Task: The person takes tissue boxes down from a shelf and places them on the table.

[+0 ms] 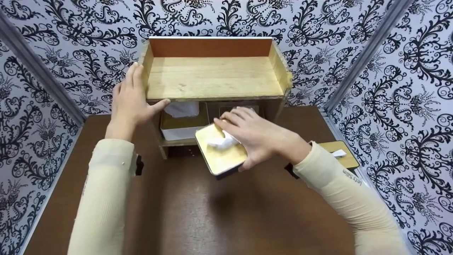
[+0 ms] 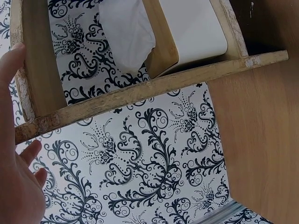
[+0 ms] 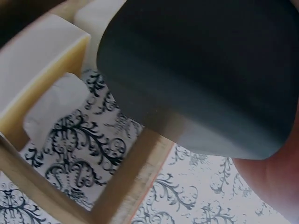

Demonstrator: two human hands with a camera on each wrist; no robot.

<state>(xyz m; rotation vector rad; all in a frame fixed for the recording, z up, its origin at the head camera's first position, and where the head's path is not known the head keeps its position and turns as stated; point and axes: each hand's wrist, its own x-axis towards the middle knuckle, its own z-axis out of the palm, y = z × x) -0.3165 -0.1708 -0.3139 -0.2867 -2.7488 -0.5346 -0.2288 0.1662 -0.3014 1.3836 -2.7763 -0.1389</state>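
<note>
My left hand [image 1: 131, 95] holds the left front corner of a small wooden shelf [image 1: 212, 78], thumb over the front edge and fingers along the outer side. With the right hand [image 1: 263, 136] I grip a square tissue box [image 1: 224, 157] in front of the shelf. Its lid is light wood with a white tissue sticking out, and its dark base [image 3: 201, 74] fills much of the right wrist view. A white tissue box [image 1: 180, 133] with a wooden lid stands in the shelf's lower left, tissue raised.
Another wood-topped tissue box [image 1: 347, 150] sits on the right of the brown table [image 1: 191, 212], partly behind my right forearm. Patterned walls [image 1: 400, 106] close in the back and both sides. The shelf's upper board overhangs its lower compartment.
</note>
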